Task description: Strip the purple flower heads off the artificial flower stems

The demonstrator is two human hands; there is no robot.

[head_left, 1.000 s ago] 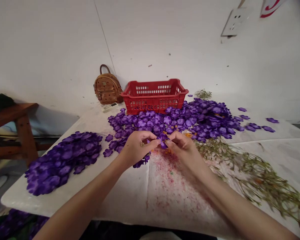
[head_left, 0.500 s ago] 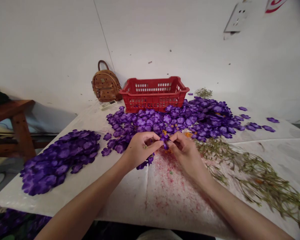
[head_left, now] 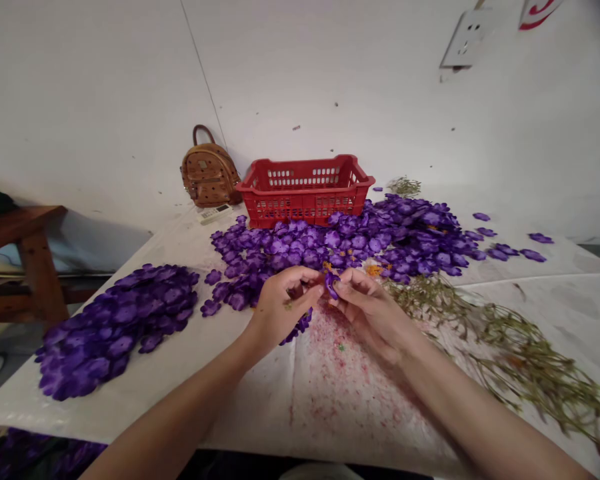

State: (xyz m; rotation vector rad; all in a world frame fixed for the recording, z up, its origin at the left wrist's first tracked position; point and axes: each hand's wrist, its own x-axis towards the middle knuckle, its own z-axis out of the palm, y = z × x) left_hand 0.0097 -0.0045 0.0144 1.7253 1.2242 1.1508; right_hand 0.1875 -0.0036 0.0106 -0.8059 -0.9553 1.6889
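Observation:
My left hand is closed, thumb and forefinger pinched together. A sprig of artificial purple flowers shows below its palm, and its stem is mostly hidden by my fingers. My right hand pinches a small purple flower between thumb and fingers, close to the left fingertips. The flower's petals look folded and tilted. Beyond both hands spreads a wide heap of loose purple fabric flowers, with some yellow-orange flower centres at its near edge.
A red plastic basket stands behind the heap, beside a brown backpack and a pale remote. A layered purple flower pile lies on the left. Green stems stretch along the right. A wooden stool stands off the table.
The purple flower has turned and looks more folded between my right fingers. My left fingertips have drawn slightly back from it. The sprig under my left hand has shifted a little right.

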